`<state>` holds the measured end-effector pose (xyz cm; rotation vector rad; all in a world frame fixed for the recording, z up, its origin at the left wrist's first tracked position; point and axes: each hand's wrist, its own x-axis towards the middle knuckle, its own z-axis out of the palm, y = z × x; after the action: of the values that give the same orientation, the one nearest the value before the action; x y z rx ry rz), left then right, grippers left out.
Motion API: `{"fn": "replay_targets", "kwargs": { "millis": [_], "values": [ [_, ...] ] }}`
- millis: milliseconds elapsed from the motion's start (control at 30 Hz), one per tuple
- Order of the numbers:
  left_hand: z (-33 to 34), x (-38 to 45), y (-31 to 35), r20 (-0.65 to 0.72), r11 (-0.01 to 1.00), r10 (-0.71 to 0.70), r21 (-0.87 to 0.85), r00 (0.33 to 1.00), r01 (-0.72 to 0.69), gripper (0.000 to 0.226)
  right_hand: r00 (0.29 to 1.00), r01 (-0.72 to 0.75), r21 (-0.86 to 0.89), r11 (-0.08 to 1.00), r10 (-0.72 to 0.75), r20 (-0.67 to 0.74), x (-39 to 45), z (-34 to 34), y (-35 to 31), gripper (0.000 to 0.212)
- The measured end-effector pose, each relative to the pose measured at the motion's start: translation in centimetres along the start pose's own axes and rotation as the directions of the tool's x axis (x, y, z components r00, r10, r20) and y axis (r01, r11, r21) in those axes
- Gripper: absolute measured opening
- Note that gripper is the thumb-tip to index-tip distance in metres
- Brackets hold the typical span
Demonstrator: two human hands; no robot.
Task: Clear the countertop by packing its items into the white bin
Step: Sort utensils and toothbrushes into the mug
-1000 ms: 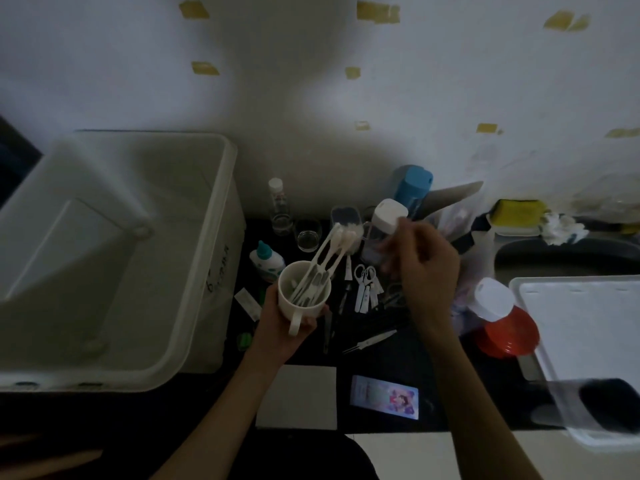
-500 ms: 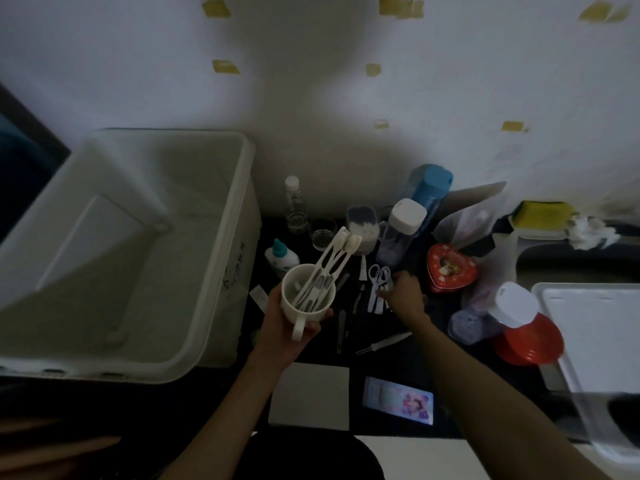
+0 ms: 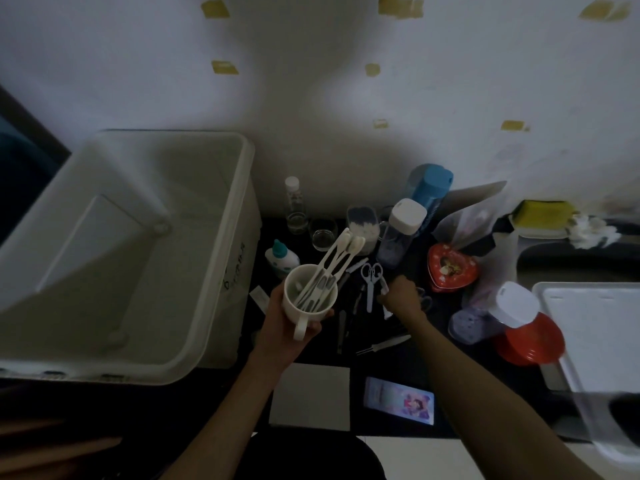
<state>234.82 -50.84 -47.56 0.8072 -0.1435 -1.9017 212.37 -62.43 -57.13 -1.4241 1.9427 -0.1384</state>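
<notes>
The big white bin (image 3: 239, 209) stands at the left and looks empty inside. Just right of the bin, my left hand (image 3: 280, 336) grips a white mug (image 3: 300, 315) holding several white toothbrushes (image 3: 339, 251). My right hand (image 3: 403, 297) is down on the dark countertop (image 3: 440, 358) beside small scissors (image 3: 370, 278). Its fingers are curled and pinch a small white tool (image 3: 383, 285). Other small tools lie around it, partly hidden in the dark.
Along the wall stand a clear bottle (image 3: 294, 206), a glass (image 3: 323, 233), a dropper bottle (image 3: 280, 258), a swab box (image 3: 362, 226) and two capped bottles (image 3: 405, 220). A red heart tin (image 3: 450, 271), a red-based jar (image 3: 512, 317), tweezers (image 3: 384, 342), a card (image 3: 398, 400) and a white tray (image 3: 595, 341) lie right.
My right hand came down from in front of the bottles to the counter by the scissors, uncovering the red heart tin. The mug stayed in my left hand.
</notes>
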Motion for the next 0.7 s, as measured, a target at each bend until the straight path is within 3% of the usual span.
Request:
{"fn": "replay_targets", "kwargs": {
  "millis": [100,267,367,433,700],
  "values": [
    [-0.1,-0.1,-0.1,-0.013,1.000,-0.007,-0.009,1.000,0.006,0.050,0.999,0.019,-0.059,0.998,-0.016,0.039,-0.1,-0.2,0.0,0.027],
    [-0.4,0.1,0.0,0.010,0.999,-0.006,-0.036,1.000,0.007,0.062,0.998,0.050,-0.104,0.993,-0.046,0.042,-0.2,-0.4,0.7,0.034],
    [0.1,-0.2,0.1,-0.012,1.000,-0.006,-0.024,1.000,0.005,0.046,0.997,0.018,-0.069,0.997,-0.013,0.072,0.2,-0.8,1.2,0.030],
    [0.3,-0.4,0.1,-0.037,1.000,-0.008,-0.026,0.999,0.007,0.047,0.997,-0.004,-0.017,1.000,0.005,0.074,0.1,-1.3,1.4,0.024],
    [0.8,-0.6,0.1,-0.058,1.000,-0.004,-0.024,0.998,0.003,0.048,0.992,0.092,0.125,0.988,-0.079,-0.103,0.6,-2.0,0.4,0.028]
  ]
}}
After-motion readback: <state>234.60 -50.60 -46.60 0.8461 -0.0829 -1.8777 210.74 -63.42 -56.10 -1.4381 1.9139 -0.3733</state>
